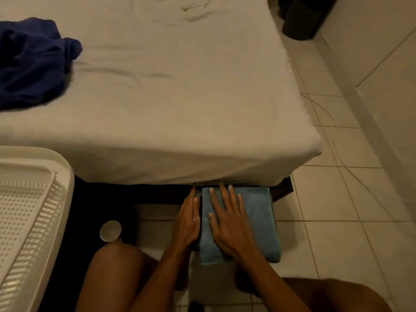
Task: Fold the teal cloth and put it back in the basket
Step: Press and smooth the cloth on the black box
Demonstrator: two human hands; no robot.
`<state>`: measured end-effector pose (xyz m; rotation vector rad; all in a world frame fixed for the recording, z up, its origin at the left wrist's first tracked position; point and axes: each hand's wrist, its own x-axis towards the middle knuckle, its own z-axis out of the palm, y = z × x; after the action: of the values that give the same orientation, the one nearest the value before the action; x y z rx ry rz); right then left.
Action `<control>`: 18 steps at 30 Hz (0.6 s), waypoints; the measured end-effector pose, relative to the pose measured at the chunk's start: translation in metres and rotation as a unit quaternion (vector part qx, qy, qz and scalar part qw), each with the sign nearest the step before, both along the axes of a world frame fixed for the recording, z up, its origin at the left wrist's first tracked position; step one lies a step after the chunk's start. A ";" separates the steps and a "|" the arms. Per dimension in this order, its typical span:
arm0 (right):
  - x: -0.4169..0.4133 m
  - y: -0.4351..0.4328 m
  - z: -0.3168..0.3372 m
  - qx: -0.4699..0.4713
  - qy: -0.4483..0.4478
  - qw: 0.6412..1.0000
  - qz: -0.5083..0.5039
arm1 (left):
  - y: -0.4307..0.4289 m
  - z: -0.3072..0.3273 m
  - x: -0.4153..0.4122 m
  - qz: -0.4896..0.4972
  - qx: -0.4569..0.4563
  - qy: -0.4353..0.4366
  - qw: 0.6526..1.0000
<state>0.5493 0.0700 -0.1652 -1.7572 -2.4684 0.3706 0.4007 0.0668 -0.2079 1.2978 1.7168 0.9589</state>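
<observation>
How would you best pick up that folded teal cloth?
Take the teal cloth by its two long side edges, a hand from each side, fingers underneath. It lies as a flat, thick folded rectangle; a one-corner grip would likely spill the layers.

You can read no text, label, brand, number or sign anywhere in your view; the small round pale disc (110, 230) on the floor at 8 o'clock is too dim and blurred to show whether it bears any marking
</observation>
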 end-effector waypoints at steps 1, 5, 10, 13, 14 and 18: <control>0.005 0.000 0.001 -0.002 -0.007 1.000 -0.001 | 0.000 0.001 0.000 0.005 0.000 0.002 1.000; 0.020 -0.002 0.003 -0.007 -0.016 0.999 -0.044 | -0.001 0.010 0.003 0.011 -0.016 0.008 1.000; -0.005 -0.007 0.005 -0.023 0.007 1.000 0.006 | -0.003 0.015 0.003 0.011 -0.021 0.021 0.999; -0.009 -0.002 0.006 -0.021 0.001 1.000 0.010 | -0.005 0.015 0.005 0.014 -0.018 0.021 1.000; -0.010 -0.002 0.006 -0.022 -0.003 1.000 0.008 | -0.005 0.014 0.005 0.016 -0.020 0.024 0.999; -0.019 0.000 0.007 -0.020 -0.004 0.999 0.025 | -0.004 0.013 0.009 0.031 -0.017 0.016 0.999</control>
<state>0.5299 0.0696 -0.1584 -1.7171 -2.5334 0.4206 0.4096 0.0629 -0.1951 1.2512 1.7994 0.9457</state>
